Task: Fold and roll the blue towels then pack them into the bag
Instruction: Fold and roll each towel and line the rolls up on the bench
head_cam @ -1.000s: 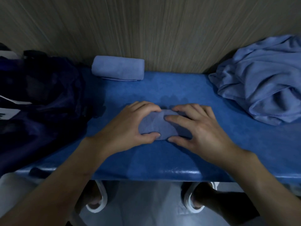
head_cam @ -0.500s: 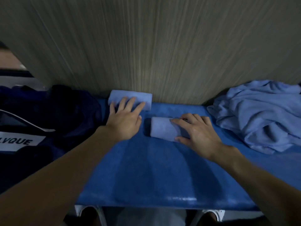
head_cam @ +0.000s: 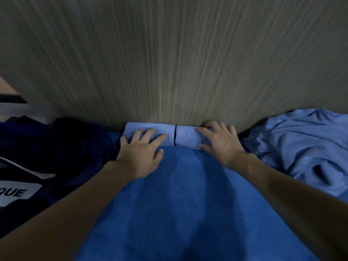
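Observation:
Two rolled light-blue towels lie end to end against the wood-grain wall at the back of the blue table. My left hand rests flat on the left roll with fingers spread. My right hand lies over the right roll, fingers spread and reaching its far side by the wall. A dark navy bag with a white label sits at the left. A heap of unfolded light-blue towels lies at the right.
The wood-grain wall rises right behind the rolls. The bag's white label and a pale strap show at the left edge. Bare blue table surface stretches between my forearms toward me.
My right hand has slid the newly rolled towel back against the wall, end to end with the first roll. My left hand stays on the first roll. The view has tilted upward.

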Tool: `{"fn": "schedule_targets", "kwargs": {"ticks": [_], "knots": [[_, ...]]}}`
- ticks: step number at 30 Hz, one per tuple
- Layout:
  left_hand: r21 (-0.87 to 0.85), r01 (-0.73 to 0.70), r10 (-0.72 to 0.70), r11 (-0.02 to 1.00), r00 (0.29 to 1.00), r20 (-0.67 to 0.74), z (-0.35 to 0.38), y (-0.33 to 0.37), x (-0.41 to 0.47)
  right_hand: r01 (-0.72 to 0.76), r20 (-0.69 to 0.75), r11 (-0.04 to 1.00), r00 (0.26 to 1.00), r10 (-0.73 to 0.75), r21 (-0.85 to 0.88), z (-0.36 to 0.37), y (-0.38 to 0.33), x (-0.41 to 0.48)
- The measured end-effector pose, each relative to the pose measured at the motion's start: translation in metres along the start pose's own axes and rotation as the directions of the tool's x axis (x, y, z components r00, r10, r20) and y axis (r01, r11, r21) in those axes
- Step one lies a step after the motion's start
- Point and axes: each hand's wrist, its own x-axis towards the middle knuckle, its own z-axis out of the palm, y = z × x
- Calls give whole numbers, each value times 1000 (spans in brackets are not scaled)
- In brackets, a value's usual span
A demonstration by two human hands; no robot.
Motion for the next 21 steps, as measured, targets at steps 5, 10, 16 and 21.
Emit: {"fn": "schedule_targets", "kwargs": {"ticks": [5, 10, 16, 21], "knots": [[-64, 32, -26, 997, 995, 92, -12, 4, 6, 54, 0, 998, 999, -54, -33, 0, -3, 9], [-81, 27, -35, 996, 995, -96, -37, 27, 15, 35, -46, 999, 998, -36, -26, -20, 2, -9], [-289, -139, 71, 947, 969, -236, -74, 116, 43, -102, -290, 992, 954, 78, -68, -66, 67, -56], [-444, -229, 126, 867, 960, -249, -94, 204, 62, -347, -369, 932, 884, 286, -108, -88, 138, -99]]}}
